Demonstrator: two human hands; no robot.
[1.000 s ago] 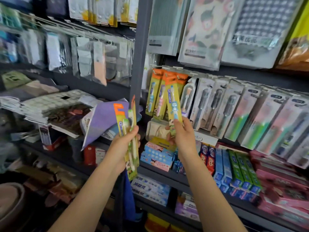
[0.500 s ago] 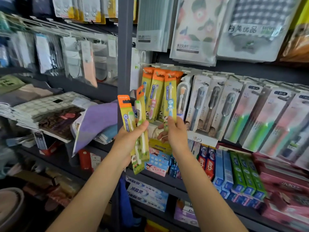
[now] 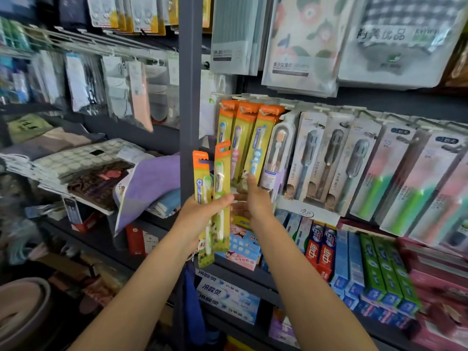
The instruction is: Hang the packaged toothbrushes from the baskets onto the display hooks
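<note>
Nearest the camera, two bare forearms reach up toward the shelving. The left hand (image 3: 200,216) grips two packaged toothbrushes (image 3: 212,198) with orange tops and yellow-green card backs, its fingers and thumb curled round their middles so that the packs stand upright, side by side, just in front of the dark grey upright post (image 3: 190,102). Just beside it, the right hand (image 3: 253,201) holds nothing; its fingers are relaxed and slightly apart, with the thumb raised toward the lower end of the hanging packs.

Behind the hands, three matching orange-topped packs (image 3: 250,143) hang close together from a display hook (image 3: 243,97), the rightmost one showing a blue toothbrush. To their right, a row of grey and pastel toothbrush packages (image 3: 354,163) hangs along the same rail. Below them, boxed toothpaste (image 3: 321,252) in red, blue and green fills the shelf. Further up, packaged towels (image 3: 298,39) hang above the rail. To the left of the post, a purple cloth (image 3: 149,181) lies on folded textiles.
</note>
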